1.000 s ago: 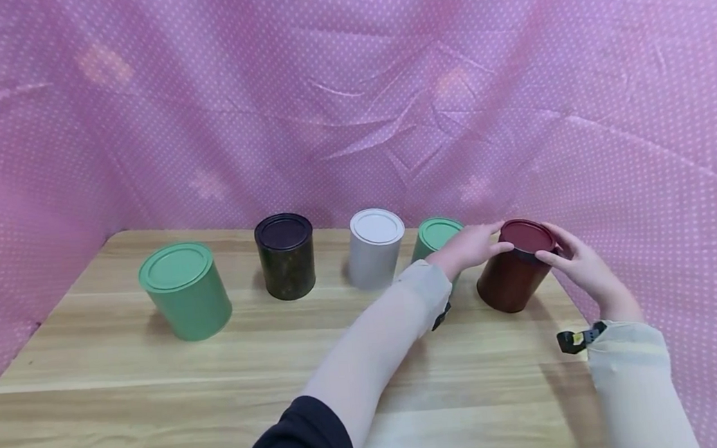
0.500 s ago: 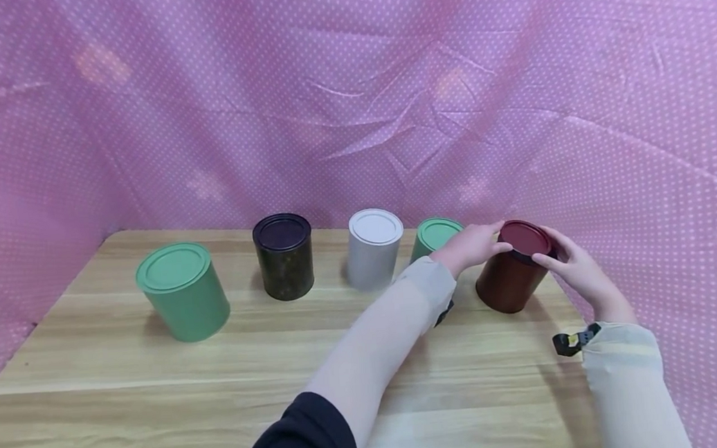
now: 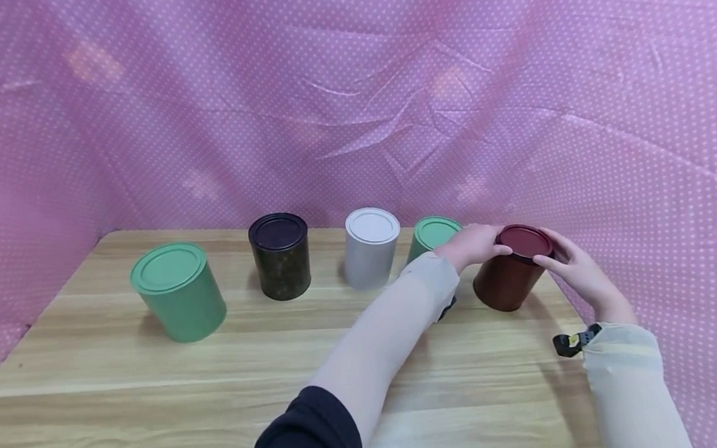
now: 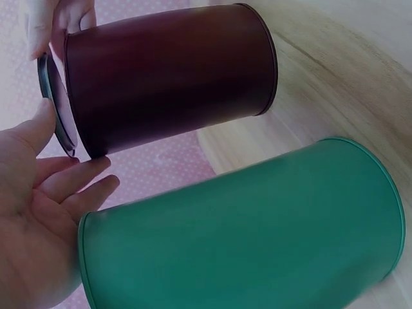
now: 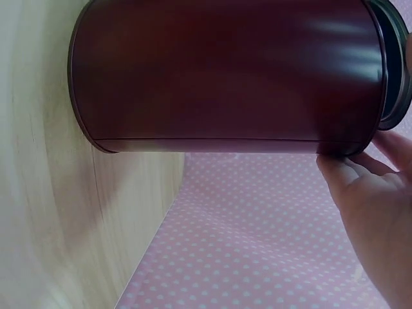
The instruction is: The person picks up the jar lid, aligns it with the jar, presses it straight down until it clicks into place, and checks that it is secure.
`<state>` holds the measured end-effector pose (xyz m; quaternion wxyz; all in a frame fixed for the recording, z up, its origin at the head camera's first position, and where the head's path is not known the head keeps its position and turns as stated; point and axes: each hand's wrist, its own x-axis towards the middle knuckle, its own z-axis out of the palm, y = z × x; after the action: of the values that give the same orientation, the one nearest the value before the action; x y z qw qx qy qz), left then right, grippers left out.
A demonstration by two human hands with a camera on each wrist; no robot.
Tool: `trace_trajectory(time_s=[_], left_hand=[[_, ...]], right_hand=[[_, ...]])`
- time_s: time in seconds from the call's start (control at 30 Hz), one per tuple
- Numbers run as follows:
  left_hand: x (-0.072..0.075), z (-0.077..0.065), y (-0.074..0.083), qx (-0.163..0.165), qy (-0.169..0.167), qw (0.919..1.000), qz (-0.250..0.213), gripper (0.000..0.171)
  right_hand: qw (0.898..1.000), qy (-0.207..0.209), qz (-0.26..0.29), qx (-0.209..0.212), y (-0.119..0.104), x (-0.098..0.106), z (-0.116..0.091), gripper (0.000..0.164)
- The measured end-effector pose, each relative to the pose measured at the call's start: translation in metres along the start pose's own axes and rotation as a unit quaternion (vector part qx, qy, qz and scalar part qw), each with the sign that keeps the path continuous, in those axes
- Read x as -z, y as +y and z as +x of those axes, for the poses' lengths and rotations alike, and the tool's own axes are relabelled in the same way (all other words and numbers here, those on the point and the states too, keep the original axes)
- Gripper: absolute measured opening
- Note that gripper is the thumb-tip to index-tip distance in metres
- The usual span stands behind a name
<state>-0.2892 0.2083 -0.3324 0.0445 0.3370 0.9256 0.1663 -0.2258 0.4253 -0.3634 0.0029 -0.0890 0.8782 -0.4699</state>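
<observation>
A dark red can stands upright at the right of the wooden table. Its dark red lid sits tilted at its mouth, and a gap shows under the rim in the left wrist view. My left hand pinches the lid's left side, thumb on the near edge and fingers behind. From the right, my right hand grips the other side of the lid, some fingertips right at the can's rim. A green can is close beside my left hand, partly hidden by it in the head view.
To the left stand a lidded white can, a dark brown can and a larger green can. Behind the wooden table hangs a pink dotted cloth, close along the right edge too.
The lid has come down slightly towards the can, with both hands staying on it. The whole head view has shifted a little, so the other cans appear slightly further left.
</observation>
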Motion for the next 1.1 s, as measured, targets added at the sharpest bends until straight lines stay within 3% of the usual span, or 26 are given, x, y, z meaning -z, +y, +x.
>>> trace_trajectory(time_s=[0.27,0.53,0.83,1.1], left_hand=[[-0.006,0.002,0.003,0.016,0.012,0.9995,0.025,0.044],[-0.006,0.003,0.007,0.036,0.004,0.9994,0.0,0.052],[-0.006,0.005,0.008,0.045,0.012,0.9988,0.015,0.045],[-0.004,0.007,0.014,0.046,-0.008,0.9985,0.028,0.044]], right_hand=[[1.0,-0.003,0.008,-0.006,0.005,0.0,0.0,0.07],[1.0,-0.008,-0.002,-0.01,0.006,0.004,0.001,0.072],[1.0,-0.016,-0.004,-0.027,0.006,0.004,0.006,0.075],[0.998,-0.027,-0.009,-0.054,0.006,0.008,0.001,0.075]])
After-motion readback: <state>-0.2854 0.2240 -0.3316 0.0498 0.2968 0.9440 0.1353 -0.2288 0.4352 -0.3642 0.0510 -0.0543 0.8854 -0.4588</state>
